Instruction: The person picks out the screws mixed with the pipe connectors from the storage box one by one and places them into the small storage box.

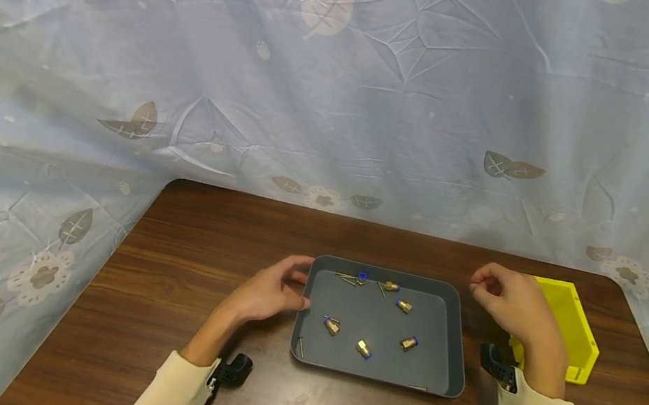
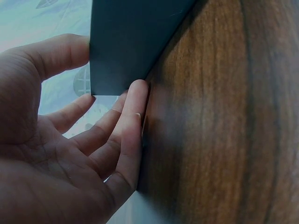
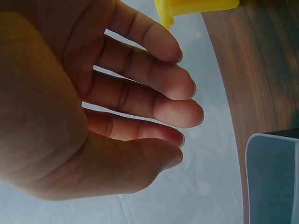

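A grey rectangular tray (image 1: 376, 374) stands on the table, with several brass push-in fittings (image 1: 364, 348) with blue collars and several thin screws (image 1: 301, 347) scattered inside. My left hand (image 1: 265, 292) is at the tray's left side. Its thumb touches the rim and its loosely bent fingers (image 2: 138, 95) lie along the wall near a corner. Between the tray and a yellow bin (image 1: 580, 335), my right hand (image 1: 515, 303) hovers above the table. Its fingers (image 3: 175, 114) are loosely curled, thumb tip close to the index fingertip, and nothing shows between them.
The brown wooden table (image 1: 188, 259) has its far edge against a pale blue patterned cloth (image 1: 342, 92). The yellow bin lies partly behind my right wrist, near the table's right edge. Black wrist mounts (image 1: 234, 370) sit on both sleeves.
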`<state>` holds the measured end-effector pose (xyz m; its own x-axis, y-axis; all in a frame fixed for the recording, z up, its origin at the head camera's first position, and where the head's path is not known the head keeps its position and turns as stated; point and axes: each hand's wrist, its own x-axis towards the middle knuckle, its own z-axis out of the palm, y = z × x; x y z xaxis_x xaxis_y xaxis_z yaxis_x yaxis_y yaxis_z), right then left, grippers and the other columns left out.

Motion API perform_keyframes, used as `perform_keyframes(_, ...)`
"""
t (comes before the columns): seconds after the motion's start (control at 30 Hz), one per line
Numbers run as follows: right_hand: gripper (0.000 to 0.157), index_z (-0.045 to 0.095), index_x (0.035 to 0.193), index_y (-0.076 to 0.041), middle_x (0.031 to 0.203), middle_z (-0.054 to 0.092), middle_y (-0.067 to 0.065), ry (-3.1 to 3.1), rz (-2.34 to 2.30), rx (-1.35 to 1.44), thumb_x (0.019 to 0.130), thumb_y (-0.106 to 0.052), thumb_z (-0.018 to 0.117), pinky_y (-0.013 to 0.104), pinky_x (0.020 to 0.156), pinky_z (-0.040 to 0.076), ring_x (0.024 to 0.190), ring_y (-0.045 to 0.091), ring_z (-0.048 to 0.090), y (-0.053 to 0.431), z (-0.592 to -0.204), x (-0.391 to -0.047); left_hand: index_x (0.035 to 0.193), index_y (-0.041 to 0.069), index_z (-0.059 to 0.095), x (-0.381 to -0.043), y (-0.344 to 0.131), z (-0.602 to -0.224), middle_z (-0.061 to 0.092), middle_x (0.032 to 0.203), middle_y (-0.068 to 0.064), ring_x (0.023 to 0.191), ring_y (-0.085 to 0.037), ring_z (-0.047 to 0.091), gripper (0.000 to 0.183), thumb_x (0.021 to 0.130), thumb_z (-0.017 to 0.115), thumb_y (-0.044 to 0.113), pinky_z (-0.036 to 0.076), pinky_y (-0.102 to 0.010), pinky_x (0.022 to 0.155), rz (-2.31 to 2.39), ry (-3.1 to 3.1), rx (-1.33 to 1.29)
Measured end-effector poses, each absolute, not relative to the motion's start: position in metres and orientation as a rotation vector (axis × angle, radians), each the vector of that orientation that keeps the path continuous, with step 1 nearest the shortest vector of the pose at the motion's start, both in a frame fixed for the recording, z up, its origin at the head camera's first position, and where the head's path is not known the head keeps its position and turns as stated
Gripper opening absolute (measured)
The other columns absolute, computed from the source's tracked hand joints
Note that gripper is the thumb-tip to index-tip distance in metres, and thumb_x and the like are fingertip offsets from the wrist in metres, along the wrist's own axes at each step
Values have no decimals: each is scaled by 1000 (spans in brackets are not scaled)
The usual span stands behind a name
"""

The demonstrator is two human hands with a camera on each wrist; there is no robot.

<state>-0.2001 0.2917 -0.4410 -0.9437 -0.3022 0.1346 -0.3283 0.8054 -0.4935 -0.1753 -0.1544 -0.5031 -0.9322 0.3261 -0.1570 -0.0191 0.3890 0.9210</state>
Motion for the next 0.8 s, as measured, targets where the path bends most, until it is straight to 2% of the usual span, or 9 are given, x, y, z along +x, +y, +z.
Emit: perform_keyframes(0.8, 6, 75, 101, -8, 86, 72, -3, -2899, 808, 618, 96, -6, 76, 42, 75, 55, 80, 17, 65, 266, -439, -202, 164, 9, 47, -176, -155, -503, 70, 138, -22, 102, -25, 78, 80, 94, 84, 5, 60, -44, 93, 1559, 2339, 274)
